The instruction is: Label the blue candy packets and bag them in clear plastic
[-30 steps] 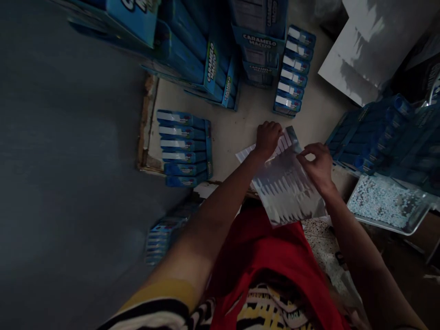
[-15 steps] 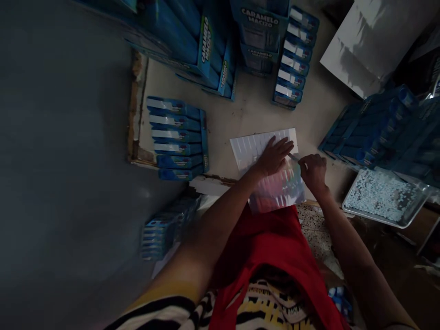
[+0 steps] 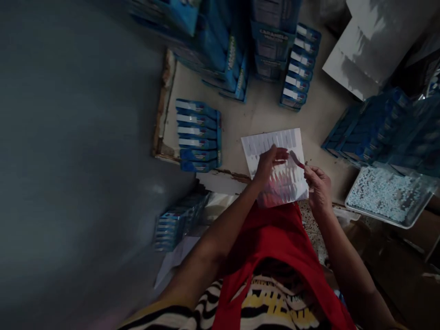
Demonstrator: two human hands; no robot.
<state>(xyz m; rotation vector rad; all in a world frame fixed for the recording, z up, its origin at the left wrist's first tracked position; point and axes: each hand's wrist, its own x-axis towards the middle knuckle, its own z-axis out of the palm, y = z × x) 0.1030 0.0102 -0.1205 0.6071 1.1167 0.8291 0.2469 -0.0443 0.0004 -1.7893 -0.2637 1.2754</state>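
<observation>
On sticker sheet (image 3: 275,142), right grip (image 3: 318,183) pinching strip (image 3: 296,159)

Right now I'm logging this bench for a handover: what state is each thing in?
Sticker sheet: flat on the bench, partly peeled, left hand on it.
Left hand: fingers bent, pressing on the sheet.
Right hand: pinching a peeled strip.
Strip: lifted off the sheet, one end free.
Tray: filled with small pale pellets.
Blue boxes: shut, laid in a row.

Dim room, grey floor (image 3: 68,137), worn beige tabletop (image 3: 254,114) with chipped edge.
</observation>
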